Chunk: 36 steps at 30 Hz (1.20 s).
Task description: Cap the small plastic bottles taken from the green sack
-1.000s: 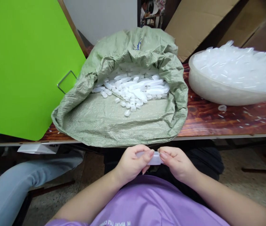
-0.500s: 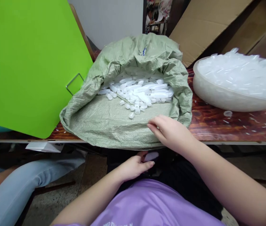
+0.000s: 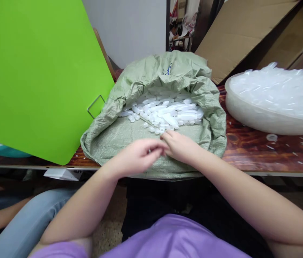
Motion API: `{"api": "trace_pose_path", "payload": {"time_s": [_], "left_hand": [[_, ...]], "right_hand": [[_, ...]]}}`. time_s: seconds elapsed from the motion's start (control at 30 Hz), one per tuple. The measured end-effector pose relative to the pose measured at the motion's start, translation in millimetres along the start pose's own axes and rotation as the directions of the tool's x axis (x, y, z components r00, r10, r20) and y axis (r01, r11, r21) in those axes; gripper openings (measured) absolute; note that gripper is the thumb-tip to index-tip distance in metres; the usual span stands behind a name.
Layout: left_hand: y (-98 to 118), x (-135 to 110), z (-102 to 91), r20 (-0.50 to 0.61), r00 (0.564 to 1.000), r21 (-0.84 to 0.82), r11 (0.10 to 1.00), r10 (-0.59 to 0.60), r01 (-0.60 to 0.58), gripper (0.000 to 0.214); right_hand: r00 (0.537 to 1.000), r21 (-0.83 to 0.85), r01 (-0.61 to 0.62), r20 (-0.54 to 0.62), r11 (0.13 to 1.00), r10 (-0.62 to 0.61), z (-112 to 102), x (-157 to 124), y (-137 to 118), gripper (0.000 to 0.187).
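A pale green woven sack (image 3: 124,138) lies on its side with its mouth towards me. Inside it is a pile of white translucent plastic pieces (image 3: 167,114), long curved ones and short ring-like ones. My left hand (image 3: 138,156) is over the sack's front lip, slightly blurred, thumb and fingers bent together at the tips. Just right of it, my right hand (image 3: 179,145) rests low over the sack with curled fingers, close to the nearest small pieces. The fingertips of both hands meet or overlap, and whatever is between them is hidden.
A large bright green board (image 3: 38,79) leans at the left. To the right, a translucent tub (image 3: 264,123) heaped with clear plastic pieces stands on the wooden table (image 3: 250,157), with scraps and a small ring (image 3: 272,137) nearby. Cardboard (image 3: 240,36) leans behind. Another person's jeans-clad leg (image 3: 33,222) is at lower left.
My left hand has risen from below the table edge to meet my right hand; the white piece seen in it no longer shows. My right hand has shifted slightly left. The view has tilted.
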<state>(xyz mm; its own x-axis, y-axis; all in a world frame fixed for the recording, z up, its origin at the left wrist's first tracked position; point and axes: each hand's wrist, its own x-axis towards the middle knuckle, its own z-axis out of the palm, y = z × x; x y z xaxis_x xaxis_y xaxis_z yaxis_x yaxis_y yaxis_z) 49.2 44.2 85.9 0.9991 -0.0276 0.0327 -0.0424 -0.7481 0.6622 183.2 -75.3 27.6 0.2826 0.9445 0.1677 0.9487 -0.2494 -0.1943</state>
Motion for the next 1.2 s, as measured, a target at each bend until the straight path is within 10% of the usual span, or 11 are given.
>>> {"api": "trace_pose_path", "payload": {"time_s": [0.07,0.23,0.43,0.67,0.87,1.07,1.2], "left_hand": [[-15,35,-8.0,-0.191,0.980,0.323,0.946,0.063,0.002,0.029],[-47,127,-12.3,0.070,0.990,0.752,0.647,0.118,-0.131,0.045],[-45,179,-7.9,0.330,0.941,0.820,0.515,-0.074,-0.247,0.048],[-49,200,8.6,0.395,0.919,0.809,0.481,-0.019,-0.338,0.037],[-49,190,8.9,0.295,0.953,0.781,0.557,0.072,-0.284,0.032],[-5,114,8.1,0.085,0.996,0.342,0.939,0.005,-0.034,0.046],[17,57,25.0,0.131,0.991,-0.115,0.993,0.001,0.015,0.038]], "right_hand": [[0.992,0.137,-0.006,-0.120,0.991,0.023,0,-24,7,0.026],[0.942,0.421,-0.050,-0.281,0.906,0.183,13,-73,27,0.024],[0.901,0.564,-0.086,-0.309,0.822,0.306,25,-84,34,0.017],[0.897,0.583,-0.004,-0.357,0.812,0.261,23,-83,36,0.013],[0.822,0.655,0.042,-0.452,0.755,0.347,28,-85,39,0.018],[0.676,0.901,0.117,-0.381,0.419,0.631,24,-85,39,0.028],[0.688,0.825,0.148,-0.482,0.546,0.542,-3,-96,27,0.029]]}}
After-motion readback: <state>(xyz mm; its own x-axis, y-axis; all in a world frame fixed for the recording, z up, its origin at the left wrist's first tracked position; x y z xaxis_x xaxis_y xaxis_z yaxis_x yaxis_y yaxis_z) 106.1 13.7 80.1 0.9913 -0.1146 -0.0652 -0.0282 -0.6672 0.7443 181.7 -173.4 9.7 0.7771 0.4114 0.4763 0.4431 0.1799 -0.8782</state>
